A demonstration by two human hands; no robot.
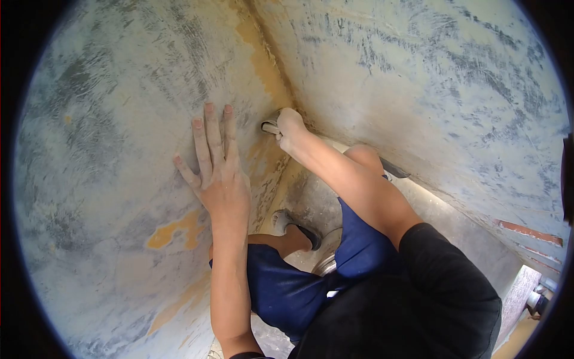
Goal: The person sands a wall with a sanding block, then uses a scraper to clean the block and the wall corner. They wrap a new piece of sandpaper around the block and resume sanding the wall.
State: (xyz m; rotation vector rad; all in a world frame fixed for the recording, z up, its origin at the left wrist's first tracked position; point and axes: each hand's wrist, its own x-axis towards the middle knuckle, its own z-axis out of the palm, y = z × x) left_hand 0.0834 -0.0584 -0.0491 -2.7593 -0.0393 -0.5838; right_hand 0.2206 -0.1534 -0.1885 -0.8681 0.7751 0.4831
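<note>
My left hand lies flat on the left wall, fingers spread and pointing up, with nothing held. Grey dust coats both hands. My right hand is closed around a folded piece of sandpaper, pressed in by the corner where the two walls meet. The looped edge of the sheet sticks out on the left of the fist; the rest is hidden in the fingers. A yellowish-brown strip of filler runs along the corner seam above the right hand.
The right wall is whitish with dark scuffs. Yellow patches mark the left wall. Below are my bent knees in blue shorts, a shoe and the grey floor. Reddish slots cut the right wall near a pale board.
</note>
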